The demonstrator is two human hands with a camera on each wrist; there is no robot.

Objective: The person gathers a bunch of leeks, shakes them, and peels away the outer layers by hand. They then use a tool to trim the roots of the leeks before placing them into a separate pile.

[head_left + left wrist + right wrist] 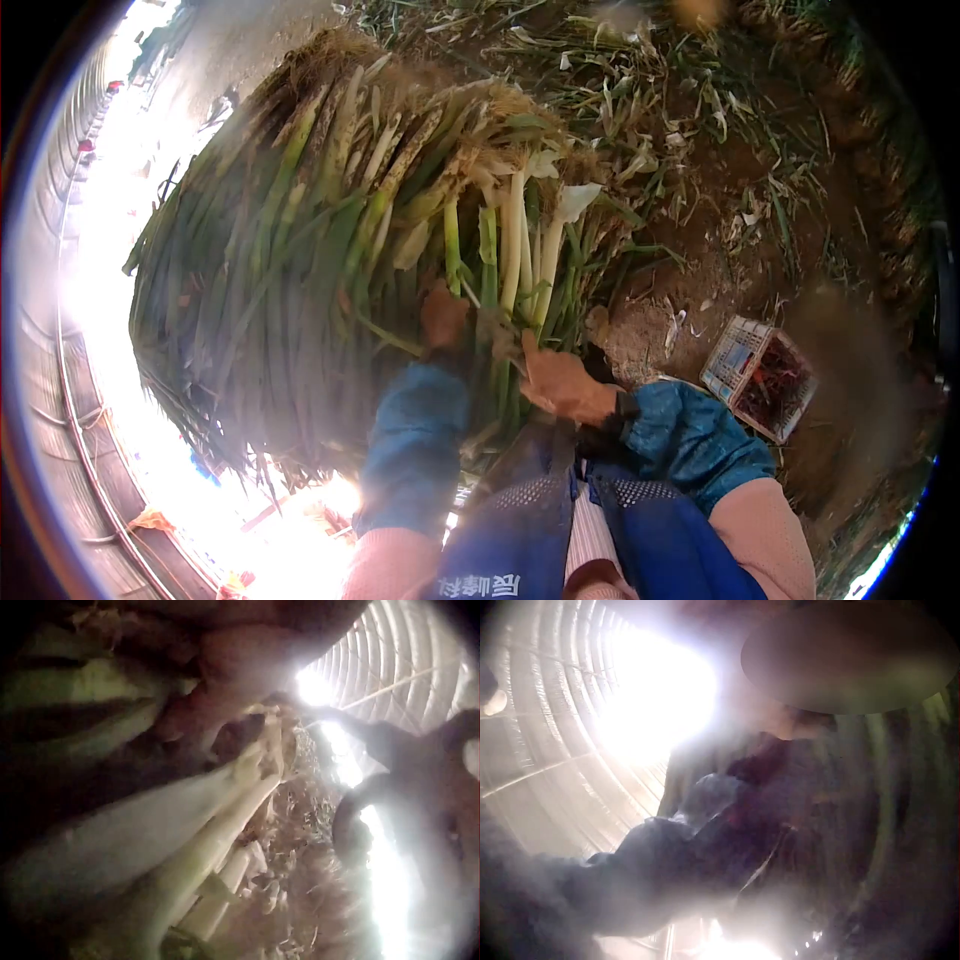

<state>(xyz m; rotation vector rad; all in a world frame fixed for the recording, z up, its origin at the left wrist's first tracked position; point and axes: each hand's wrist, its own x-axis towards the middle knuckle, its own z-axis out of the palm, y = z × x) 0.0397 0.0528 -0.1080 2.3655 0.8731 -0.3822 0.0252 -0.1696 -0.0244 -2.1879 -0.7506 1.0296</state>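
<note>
A big heap of leeks [290, 230] lies with roots at the far side and leaves toward the body. My left hand [445, 315] is curled at the lower end of a green leek stalk [452, 240]. In the left wrist view, blurred fingers [232, 675] lie over thick pale stalks [150, 825]. Just right of it, my right hand [565, 383] has its fingers bent beside several cleaned white leeks [515, 245]. Between the two hands runs a thin pale strand [472, 293]; I cannot tell what the right fingers pinch. The right wrist view is hazy, showing a sleeve [682, 840].
A plastic crate [735, 360] with reddish contents lies on the soil to the right. Stripped leaves and peelings [690, 110] litter the ground at the far right. The ribbed greenhouse wall [60, 330] curves along the left, with strong glare beside it.
</note>
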